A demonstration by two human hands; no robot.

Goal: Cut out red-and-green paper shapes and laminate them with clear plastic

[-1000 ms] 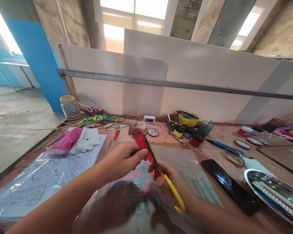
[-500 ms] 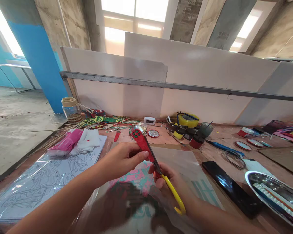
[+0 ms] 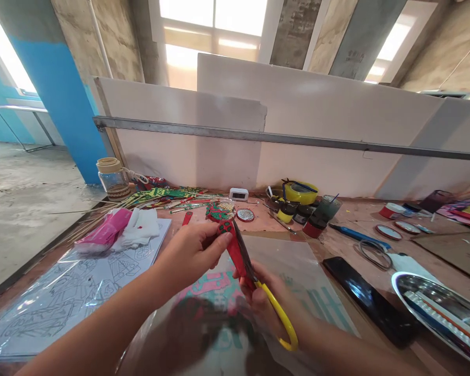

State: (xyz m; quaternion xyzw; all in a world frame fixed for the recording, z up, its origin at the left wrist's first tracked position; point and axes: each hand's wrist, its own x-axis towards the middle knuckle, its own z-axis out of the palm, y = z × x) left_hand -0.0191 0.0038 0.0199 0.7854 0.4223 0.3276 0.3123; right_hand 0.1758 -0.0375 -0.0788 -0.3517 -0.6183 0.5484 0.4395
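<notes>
Head view, my left hand: my left hand pinches the red decorated strip near its top, fingers clamped on it, above the middle of the bench.
Head view, my right hand: my right hand grips the yellow-handled scissors, fingers closed through and around the handle; the blades lie along the right edge of the strip, touching it.
Strip: it runs tilted from my right hand up toward the back of the bench, with green and dark spots at its upper end.
Beneath my hands: a clear plastic sheet over a pink and teal printed picture.
To the left: a line drawing under plastic, with a pink packet and a white cloth at its far edge.
To the right: a black phone just beside the clear sheet, then a steel tray, a blue pen and a few round lids.
Behind the strip: a glass jar, a pile of green and red cut pieces, a small white clock, a yellow tape roll and paint pots.
In the way: nothing stands between my hands and the strip; the clutter sits well behind.
Surface: a brownish bench, worn and stained.
Room: white boards with a metal rail stand behind the bench, a blue column rises on the left, and bright windows sit above.
</notes>
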